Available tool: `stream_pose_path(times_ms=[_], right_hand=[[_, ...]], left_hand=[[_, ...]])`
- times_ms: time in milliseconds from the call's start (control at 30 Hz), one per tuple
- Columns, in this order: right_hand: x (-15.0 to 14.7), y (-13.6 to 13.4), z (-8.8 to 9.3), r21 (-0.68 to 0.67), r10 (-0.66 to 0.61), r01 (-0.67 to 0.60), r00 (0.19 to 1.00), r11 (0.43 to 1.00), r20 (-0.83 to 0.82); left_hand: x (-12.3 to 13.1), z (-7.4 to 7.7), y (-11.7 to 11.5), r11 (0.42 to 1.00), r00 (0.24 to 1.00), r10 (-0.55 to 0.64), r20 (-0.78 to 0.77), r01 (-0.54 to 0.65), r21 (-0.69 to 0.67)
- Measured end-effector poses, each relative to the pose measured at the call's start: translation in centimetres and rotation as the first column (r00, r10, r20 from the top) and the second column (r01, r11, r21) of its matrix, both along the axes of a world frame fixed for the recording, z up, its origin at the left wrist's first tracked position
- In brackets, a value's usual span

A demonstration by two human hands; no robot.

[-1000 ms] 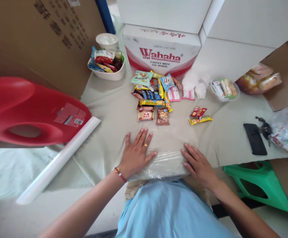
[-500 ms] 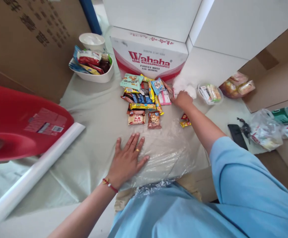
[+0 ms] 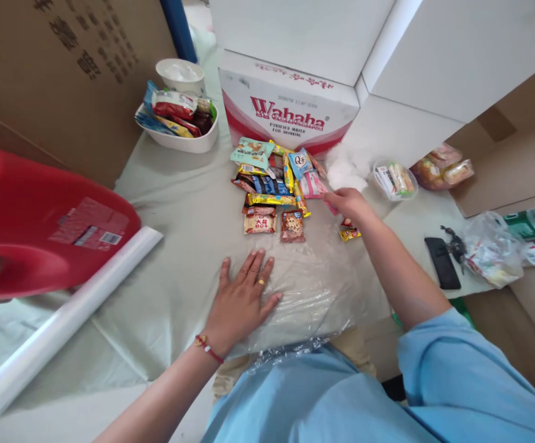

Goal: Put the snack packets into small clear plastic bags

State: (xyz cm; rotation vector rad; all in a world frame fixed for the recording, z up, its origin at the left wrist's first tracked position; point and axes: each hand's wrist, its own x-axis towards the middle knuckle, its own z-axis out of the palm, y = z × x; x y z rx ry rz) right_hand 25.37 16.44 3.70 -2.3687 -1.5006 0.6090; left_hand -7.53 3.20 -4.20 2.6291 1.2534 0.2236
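My left hand (image 3: 240, 301) lies flat with fingers spread, on the near part of the clear plastic sheet (image 3: 313, 295) over the table. My right hand (image 3: 351, 206) is closed in a pinch, with a bit of a small pink packet (image 3: 331, 208) showing at its fingertips; most of that packet is hidden. Left of it is a pile of wrapped snacks (image 3: 267, 184), including a pink-and-white packet (image 3: 312, 184), a blue packet (image 3: 301, 163) and a yellow stick packet (image 3: 271, 200). A cream packet (image 3: 259, 223) and a brown cookie packet (image 3: 292, 226) lie at the pile's near edge. Small red and yellow packets (image 3: 350, 234) lie beneath my right wrist.
Behind the pile stands a Wahaha carton (image 3: 290, 117). A white tub of snacks (image 3: 189, 143) and a bowl (image 3: 179, 71) are at back left. A red jug (image 3: 50, 227) and white roll (image 3: 78, 307) flank the left. Right are a clear container (image 3: 394, 179) and phone (image 3: 443, 263).
My right hand has come nearer, away from the white plastic behind the pile, with a pink packet now at its fingertips. My left hand stays flat. The view has shifted slightly.
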Motion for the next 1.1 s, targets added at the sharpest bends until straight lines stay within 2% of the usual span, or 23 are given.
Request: stream_pose_path(times_ms=[167, 300, 400, 500, 567, 700, 900, 1033, 1100], right_hand=[[-4.2, 5.5, -2.8, 0.074, -0.014, -0.003, 0.974, 0.997, 0.228], [-4.6, 6.7, -3.3, 0.006, -0.028, 0.027, 0.953, 1.000, 0.301], [-3.1, 5.6, -2.8, -0.105, 0.095, -0.062, 0.935, 0.993, 0.343], [-1.1, 3.5, -2.3, -0.222, 0.263, -0.181, 0.863, 0.958, 0.432], [-0.2, 2.1, -2.1, -0.249, 0.303, -0.207, 0.836, 0.946, 0.456], [0.4, 0.6, -2.3, -0.197, 0.316, -0.253, 0.840, 0.947, 0.442], [0.1, 0.7, -2.8, -0.190, 0.337, -0.281, 0.840, 0.941, 0.426], [0.9, -1.5, -0.6, -0.057, 0.281, -0.293, 0.816, 0.954, 0.506], [1.0, -3.7, 0.9, 0.046, 0.303, -0.369, 0.824, 0.928, 0.479]], left_hand=[[0.0, 0.0, -0.1, 1.000, 1.000, 0.000, -0.014, 0.000, 0.009], [0.1, 0.0, -0.1, 1.000, 1.000, 0.006, -0.016, -0.006, 0.005], [0.1, 0.1, -0.1, 1.000, 1.000, 0.013, 0.003, -0.013, -0.011], [0.0, 0.1, 0.0, 1.000, 1.000, 0.018, 0.011, -0.018, -0.022], [0.0, 0.1, 0.0, 1.000, 1.000, 0.016, 0.013, -0.016, -0.021], [-0.1, 0.1, -0.1, 1.000, 1.000, 0.012, 0.011, -0.012, -0.016], [0.0, 0.1, -0.1, 1.000, 1.000, -0.006, -0.004, 0.006, -0.017], [0.1, -0.1, -0.1, 1.000, 1.000, -0.005, -0.015, 0.005, -0.027], [0.1, -0.1, -0.1, 1.000, 1.000, -0.007, -0.021, 0.006, -0.030]])
